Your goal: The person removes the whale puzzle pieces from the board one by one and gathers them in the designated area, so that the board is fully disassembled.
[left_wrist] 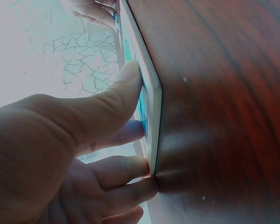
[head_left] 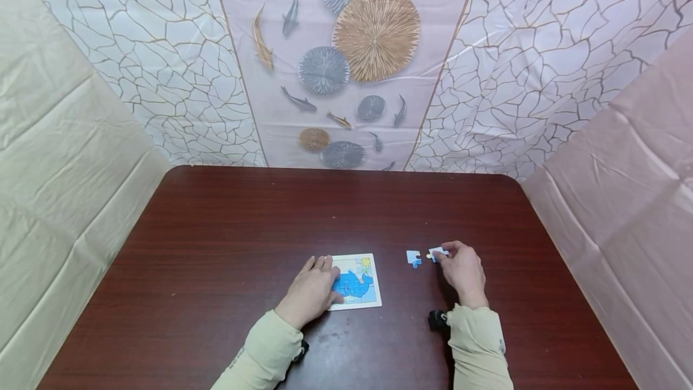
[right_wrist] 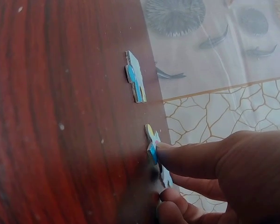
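A square jigsaw puzzle (head_left: 353,284) in a white frame, with a blue whale and a yellow sun, lies flat on the table. My left hand (head_left: 310,291) rests on its left side; in the left wrist view the thumb lies across the picture and other fingertips touch the frame's edge (left_wrist: 154,107). To the right of the puzzle, my right hand (head_left: 464,271) pinches a blue and white jigsaw piece (right_wrist: 152,145), partly hidden by the thumb. A loose jigsaw piece (head_left: 413,257) lies on the table just left of that hand, apart from it.
The dark reddish-brown table (head_left: 227,233) reaches back to a patterned cloth wall (head_left: 346,125). Plain cloth hangs along the left and right sides. A small black device (head_left: 437,320) is at the right wrist.
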Demonstrator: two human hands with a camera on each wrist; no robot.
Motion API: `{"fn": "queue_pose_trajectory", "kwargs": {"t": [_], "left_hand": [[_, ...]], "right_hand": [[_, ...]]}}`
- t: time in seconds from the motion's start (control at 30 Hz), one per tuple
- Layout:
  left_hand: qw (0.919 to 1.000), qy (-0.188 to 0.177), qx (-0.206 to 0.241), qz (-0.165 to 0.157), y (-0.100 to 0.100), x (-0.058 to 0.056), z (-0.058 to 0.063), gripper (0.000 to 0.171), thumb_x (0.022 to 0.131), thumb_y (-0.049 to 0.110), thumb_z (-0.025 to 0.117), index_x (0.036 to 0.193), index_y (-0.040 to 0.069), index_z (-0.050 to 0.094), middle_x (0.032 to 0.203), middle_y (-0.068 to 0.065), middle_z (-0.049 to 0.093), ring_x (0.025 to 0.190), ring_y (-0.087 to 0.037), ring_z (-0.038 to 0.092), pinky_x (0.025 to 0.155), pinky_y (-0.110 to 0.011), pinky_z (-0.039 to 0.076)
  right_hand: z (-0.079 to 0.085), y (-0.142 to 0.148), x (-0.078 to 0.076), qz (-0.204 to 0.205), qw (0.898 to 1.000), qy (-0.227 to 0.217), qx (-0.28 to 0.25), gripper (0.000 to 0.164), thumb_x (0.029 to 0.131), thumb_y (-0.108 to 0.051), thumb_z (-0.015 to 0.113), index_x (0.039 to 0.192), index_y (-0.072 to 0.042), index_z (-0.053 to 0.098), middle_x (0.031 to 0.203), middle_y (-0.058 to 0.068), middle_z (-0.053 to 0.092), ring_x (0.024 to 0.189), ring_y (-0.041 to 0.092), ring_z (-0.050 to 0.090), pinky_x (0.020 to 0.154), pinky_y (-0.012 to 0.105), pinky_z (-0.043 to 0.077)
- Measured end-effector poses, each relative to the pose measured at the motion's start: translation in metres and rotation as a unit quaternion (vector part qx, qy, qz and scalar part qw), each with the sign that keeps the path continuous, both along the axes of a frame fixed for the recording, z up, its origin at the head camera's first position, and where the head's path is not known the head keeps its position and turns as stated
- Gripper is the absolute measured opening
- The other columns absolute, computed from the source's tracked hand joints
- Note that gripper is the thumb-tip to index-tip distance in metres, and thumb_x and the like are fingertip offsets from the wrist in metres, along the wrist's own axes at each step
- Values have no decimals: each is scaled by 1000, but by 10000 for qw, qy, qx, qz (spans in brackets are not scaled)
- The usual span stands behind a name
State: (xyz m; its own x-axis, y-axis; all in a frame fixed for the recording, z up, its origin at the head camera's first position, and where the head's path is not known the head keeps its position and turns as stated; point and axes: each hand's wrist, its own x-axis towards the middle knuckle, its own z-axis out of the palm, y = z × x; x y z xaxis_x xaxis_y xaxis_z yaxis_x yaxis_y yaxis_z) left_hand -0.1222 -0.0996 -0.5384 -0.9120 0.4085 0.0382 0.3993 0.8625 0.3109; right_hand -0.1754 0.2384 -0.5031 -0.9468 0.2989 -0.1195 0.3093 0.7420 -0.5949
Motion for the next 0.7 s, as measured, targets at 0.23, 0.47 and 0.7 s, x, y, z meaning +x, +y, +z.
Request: {"fn": "queue_pose_trajectory", "kwargs": {"t": [0.23, 0.47, 0.7], "left_hand": [[9996, 252, -127, -11, 0, -1, -6, 41, 90, 41, 94, 110, 11, 74, 149, -23, 70, 145, -39, 65, 130, -58, 48], [9998, 179, -40, -32, 0, 1, -1, 41, 92, 39, 93, 112, 9, 74, 150, -26, 69, 146, -41, 65, 130, -59, 48], [9999, 110, 77, -66, 0, 2, 4, 39, 92, 36, 93, 111, 7, 74, 150, -27, 69, 144, -42, 65, 130, -60, 48]], "right_hand": [[-40, 21, -19, 49, 10000, 43, 40, 30, 100, -33, 82, 123, -13, 80, 102, 7, 72, 89, 28, 69, 66, 38, 50], [-63, 34, -29, 40, 9999, -98, 7, 35, 100, -38, 83, 124, -13, 78, 103, 7, 76, 89, 28, 70, 66, 40, 50], [-21, 10, -9, -105, 9998, -148, -91, 33, 100, -34, 83, 119, -7, 77, 99, 9, 76, 89, 30, 70, 71, 45, 52]]}}
